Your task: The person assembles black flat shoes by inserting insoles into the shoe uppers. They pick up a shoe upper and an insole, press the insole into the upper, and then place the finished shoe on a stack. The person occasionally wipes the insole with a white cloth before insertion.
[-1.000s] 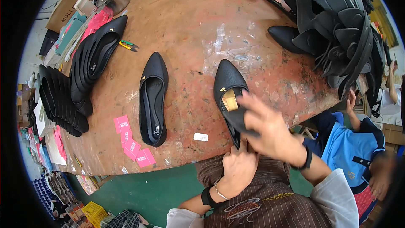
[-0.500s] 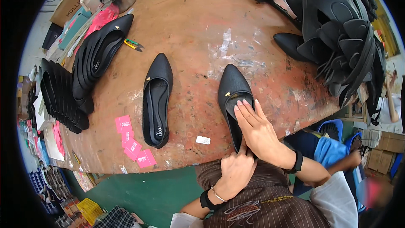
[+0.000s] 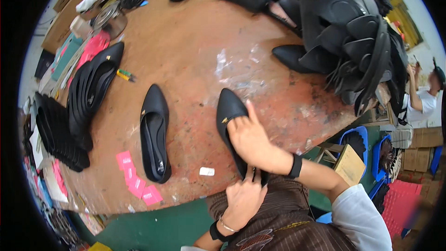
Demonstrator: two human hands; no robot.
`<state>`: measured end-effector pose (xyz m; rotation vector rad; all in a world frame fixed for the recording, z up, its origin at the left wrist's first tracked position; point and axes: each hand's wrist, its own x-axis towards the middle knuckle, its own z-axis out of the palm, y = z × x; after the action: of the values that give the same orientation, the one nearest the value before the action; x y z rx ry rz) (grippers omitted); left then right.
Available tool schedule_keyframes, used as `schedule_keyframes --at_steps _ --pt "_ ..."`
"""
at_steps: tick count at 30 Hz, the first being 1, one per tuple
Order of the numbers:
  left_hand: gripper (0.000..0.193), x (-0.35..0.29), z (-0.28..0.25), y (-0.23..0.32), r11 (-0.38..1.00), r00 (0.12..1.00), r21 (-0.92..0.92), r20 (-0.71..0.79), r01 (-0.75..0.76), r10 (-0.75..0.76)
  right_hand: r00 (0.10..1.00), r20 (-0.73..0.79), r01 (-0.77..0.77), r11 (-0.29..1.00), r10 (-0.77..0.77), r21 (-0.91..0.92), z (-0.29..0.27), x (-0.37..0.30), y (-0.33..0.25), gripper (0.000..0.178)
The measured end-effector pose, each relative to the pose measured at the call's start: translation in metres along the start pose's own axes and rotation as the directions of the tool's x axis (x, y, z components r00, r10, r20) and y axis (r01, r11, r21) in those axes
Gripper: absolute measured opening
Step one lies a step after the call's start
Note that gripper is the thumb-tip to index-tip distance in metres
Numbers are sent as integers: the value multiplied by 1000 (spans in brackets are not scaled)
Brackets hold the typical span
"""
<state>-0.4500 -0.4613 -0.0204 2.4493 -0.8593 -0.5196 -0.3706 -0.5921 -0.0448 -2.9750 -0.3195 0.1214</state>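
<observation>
A black pointed flat shoe (image 3: 230, 103) with a small gold ornament lies on the table in front of me, toe pointing away. My right hand (image 3: 251, 139) lies over its opening, fingers stretched out and their tips hidden inside under the upper. One finger of it sticks out apart along the shoe's right side. At the heel, my left hand (image 3: 245, 201) grips the back of the shoe, two fingers reaching inside. Left of this stands another black flat shoe (image 3: 154, 107), with an insole showing and no hand on it.
Pink cards (image 3: 137, 187) and a white label (image 3: 206, 171) lie near the front edge. Nested black shoes (image 3: 88, 93) and yellow-green thread snips (image 3: 125, 75) are at left. A heap of black shoe parts (image 3: 353, 37) fills the right; blue crates (image 3: 355, 135) stand beyond. Another person is far right.
My right hand's fingers have gone deeper into the shoe, toward the toe. My left hand stays at the heel. The whole view has shifted, so the table things sit further left and lower.
</observation>
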Motion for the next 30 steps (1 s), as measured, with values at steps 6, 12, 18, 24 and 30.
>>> schedule_keyframes --at_steps 6,12,18,24,30 --pt "30 4 -2 -3 1000 999 26 34 -6 6 964 265 45 994 -16 -102 -4 22 -5 31" --pt "45 -22 -20 -33 994 996 -72 44 -79 83 972 -149 235 784 -182 575 -15 -16 36 27" --pt "16 -33 -143 -54 940 940 292 -333 176 -73 710 -395 -492 812 584 315 -26 -13 173 38" --pt "28 -52 -137 -115 796 877 480 -465 368 -125 633 -583 -586 807 509 68 -22 11 171 37" --pt "24 -54 -136 -122 871 916 401 -382 285 -124 684 -553 -622 777 475 -102 -23 27 195 38"
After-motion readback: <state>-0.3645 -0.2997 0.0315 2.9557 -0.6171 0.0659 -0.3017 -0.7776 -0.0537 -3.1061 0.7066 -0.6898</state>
